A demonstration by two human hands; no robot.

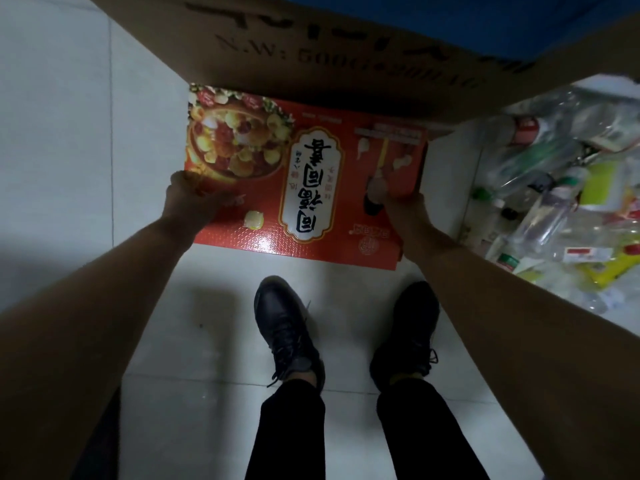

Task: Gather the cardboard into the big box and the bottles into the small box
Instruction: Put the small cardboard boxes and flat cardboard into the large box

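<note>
**Both hands hold a flattened red carton over the floor**

A person stands on a pale tiled floor and holds a flattened red carton out in front, its printed face up. The print shows a bowl of food on the left and large dark characters on a white label in the middle.

The left hand grips the carton's left edge near the near corner, fingers curled round it. The right hand grips the right edge, its fingers wrapped behind the board and mostly hidden. Both arms reach forward.

The carton's far edge runs under a large brown cardboard panel, which spans the far side of the view and carries dark printed lettering. Whether the two touch cannot be told. A blue surface shows beyond the panel at far right.

To the right, well apart from the carton, lies a heap of clear plastic bottles, some with green or red caps and labels, mixed with yellow wrappers.

Near the viewer, two black laced shoes and dark trouser legs stand below the carton.
</note>
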